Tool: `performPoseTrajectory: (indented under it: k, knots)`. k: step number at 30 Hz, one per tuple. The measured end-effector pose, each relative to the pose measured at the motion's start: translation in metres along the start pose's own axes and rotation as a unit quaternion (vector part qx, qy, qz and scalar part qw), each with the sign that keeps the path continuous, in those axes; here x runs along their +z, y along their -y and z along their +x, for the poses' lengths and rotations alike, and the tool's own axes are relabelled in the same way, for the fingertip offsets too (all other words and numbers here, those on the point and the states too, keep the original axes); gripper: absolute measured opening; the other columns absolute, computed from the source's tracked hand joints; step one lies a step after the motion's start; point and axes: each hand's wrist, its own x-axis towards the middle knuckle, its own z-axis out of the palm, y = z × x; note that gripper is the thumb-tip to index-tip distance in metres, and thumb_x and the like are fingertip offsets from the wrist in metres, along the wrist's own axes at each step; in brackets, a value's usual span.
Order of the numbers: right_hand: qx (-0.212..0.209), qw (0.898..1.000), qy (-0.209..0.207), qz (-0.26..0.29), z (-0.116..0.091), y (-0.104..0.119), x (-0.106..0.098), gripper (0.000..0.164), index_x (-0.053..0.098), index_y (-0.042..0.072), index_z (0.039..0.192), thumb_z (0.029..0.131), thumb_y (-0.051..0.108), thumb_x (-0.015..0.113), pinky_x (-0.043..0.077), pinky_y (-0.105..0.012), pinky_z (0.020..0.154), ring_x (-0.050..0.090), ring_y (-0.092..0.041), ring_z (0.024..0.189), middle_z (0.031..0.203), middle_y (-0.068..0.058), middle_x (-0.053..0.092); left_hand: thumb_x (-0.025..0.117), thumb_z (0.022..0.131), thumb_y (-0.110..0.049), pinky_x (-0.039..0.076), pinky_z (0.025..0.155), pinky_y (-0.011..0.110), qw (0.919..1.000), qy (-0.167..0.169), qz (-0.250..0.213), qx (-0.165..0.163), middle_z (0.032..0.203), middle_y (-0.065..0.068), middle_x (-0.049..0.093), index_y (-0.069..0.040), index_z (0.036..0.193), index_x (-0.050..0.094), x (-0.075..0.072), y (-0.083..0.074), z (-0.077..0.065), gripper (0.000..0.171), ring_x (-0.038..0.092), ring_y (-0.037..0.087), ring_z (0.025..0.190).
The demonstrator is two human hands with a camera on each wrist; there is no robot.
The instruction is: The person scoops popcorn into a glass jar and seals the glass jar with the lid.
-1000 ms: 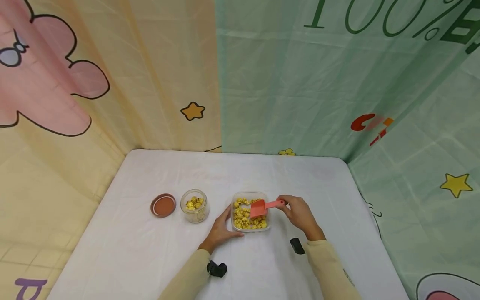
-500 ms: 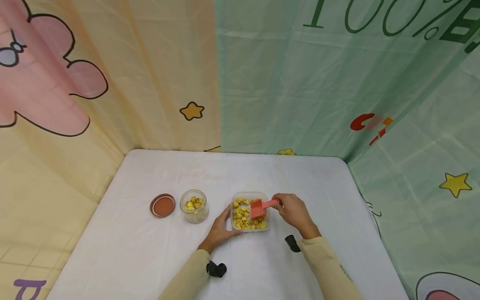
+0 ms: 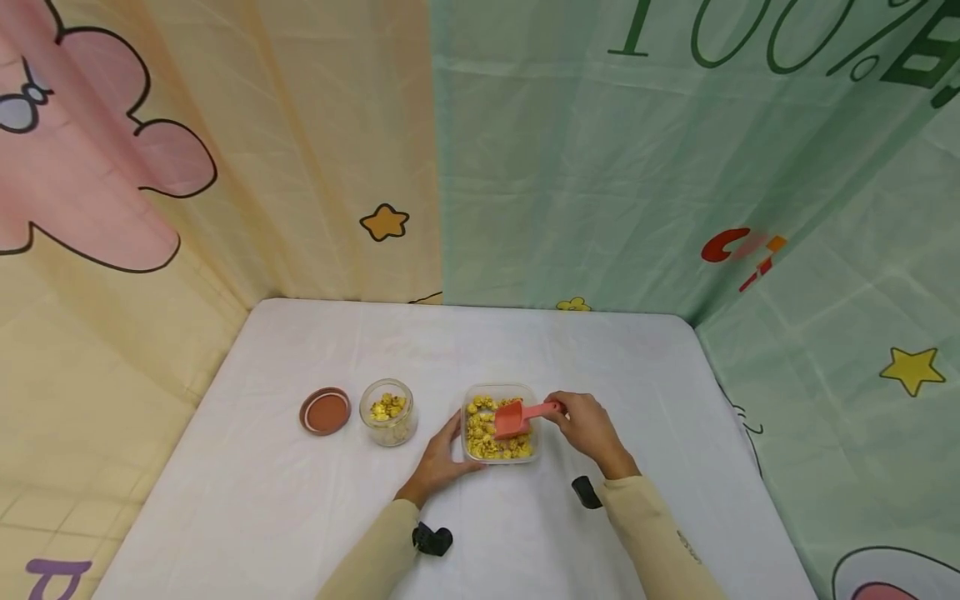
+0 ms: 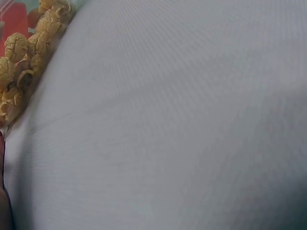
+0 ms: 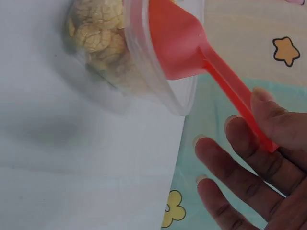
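Note:
A clear plastic container of yellow popcorn stands at mid-table. My left hand holds its near left corner, fingers along the left side and thumb at the front. Between thumb and index finger, my right hand pinches the handle of a red plastic scoop. In the head view the scoop's blade lies over the popcorn. The right wrist view shows the scoop reaching past the container's rim, the other fingers of that hand spread below the handle. Only popcorn and a sliver of hand show in the left wrist view.
A glass jar partly filled with popcorn stands left of the container. Farther left, a brown round lid lies on the white tablecloth. Printed curtains close off the back and sides of the table.
My right hand has moved slightly left, and the scoop's blade has shifted left over the popcorn. The left hand, container, jar and lid stay put.

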Motion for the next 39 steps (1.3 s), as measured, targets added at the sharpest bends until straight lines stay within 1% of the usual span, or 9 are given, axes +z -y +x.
performPoseTrajectory:
  k: [3, 7, 11, 20, 27, 31, 39]
  knots:
    - [-0.007, 1.000, -0.004, 0.024, 0.001, -0.012, 0.007, 0.017, 0.070, 0.005, 0.095, 0.086, 0.020, 0.071, 0.043, -0.027, 0.059, 0.048, -0.013, 0.067, 0.075, 0.003, 0.060, 0.086, 0.072, -0.027, 0.028, 0.113, 0.051, 1.0000, -0.001, 0.003, 0.001, 0.151, 0.018, 0.036, -0.004, 0.153, 0.021, 0.000, 0.001, 0.000, 0.106, 0.032, 0.036, 0.139]
    - [-0.023, 0.998, -0.014, 0.049, 0.000, -0.027, 0.018, 0.019, 0.071, 0.005, 0.097, 0.087, 0.021, 0.069, 0.046, -0.026, 0.060, 0.050, -0.011, 0.069, 0.077, 0.004, 0.061, 0.086, 0.072, -0.028, 0.028, 0.113, 0.051, 1.0000, -0.003, 0.004, 0.001, 0.150, 0.017, 0.037, -0.004, 0.153, 0.022, 0.001, 0.001, 0.000, 0.106, 0.033, 0.036, 0.139]
    - [-0.033, 0.996, -0.021, 0.074, 0.000, -0.035, 0.026, 0.017, 0.071, 0.005, 0.097, 0.087, 0.019, 0.069, 0.047, -0.025, 0.059, 0.051, -0.010, 0.069, 0.076, 0.004, 0.060, 0.086, 0.072, -0.028, 0.029, 0.113, 0.051, 1.0000, -0.003, 0.007, 0.001, 0.150, 0.018, 0.037, -0.004, 0.153, 0.022, 0.001, 0.001, 0.001, 0.106, 0.034, 0.036, 0.138]
    - [-0.039, 0.994, -0.015, 0.101, 0.002, -0.040, 0.037, 0.017, 0.071, 0.004, 0.098, 0.088, 0.018, 0.068, 0.049, -0.024, 0.061, 0.052, -0.010, 0.070, 0.078, 0.003, 0.061, 0.086, 0.072, -0.028, 0.031, 0.111, 0.052, 0.9998, -0.005, 0.016, 0.008, 0.149, 0.019, 0.040, -0.001, 0.152, 0.023, 0.001, 0.001, 0.000, 0.105, 0.036, 0.038, 0.137]
    - [-0.023, 0.995, -0.004, 0.100, 0.001, -0.039, 0.045, 0.026, 0.070, 0.003, 0.107, 0.088, 0.021, 0.067, 0.053, -0.028, 0.069, 0.056, -0.010, 0.077, 0.089, 0.001, 0.067, 0.086, 0.073, -0.028, 0.028, 0.113, 0.053, 1.0000, 0.000, 0.007, -0.002, 0.150, 0.017, 0.038, -0.005, 0.153, 0.022, 0.001, 0.000, -0.001, 0.105, 0.034, 0.037, 0.138]
    - [-0.019, 0.994, -0.007, 0.103, 0.001, -0.039, 0.048, 0.023, 0.071, 0.004, 0.105, 0.088, 0.020, 0.067, 0.053, -0.029, 0.070, 0.057, -0.011, 0.077, 0.088, 0.001, 0.066, 0.086, 0.073, -0.027, 0.028, 0.113, 0.052, 1.0000, -0.001, 0.002, -0.001, 0.150, 0.017, 0.038, -0.005, 0.153, 0.022, 0.001, 0.000, -0.001, 0.105, 0.033, 0.036, 0.139]
    - [-0.015, 0.994, -0.011, 0.110, 0.001, -0.040, 0.053, 0.025, 0.071, 0.004, 0.106, 0.087, 0.021, 0.068, 0.053, -0.028, 0.069, 0.057, -0.011, 0.076, 0.090, 0.001, 0.067, 0.086, 0.073, -0.027, 0.027, 0.114, 0.051, 1.0000, -0.003, 0.004, 0.005, 0.150, 0.016, 0.038, -0.005, 0.153, 0.022, 0.002, 0.002, 0.000, 0.104, 0.033, 0.035, 0.139]
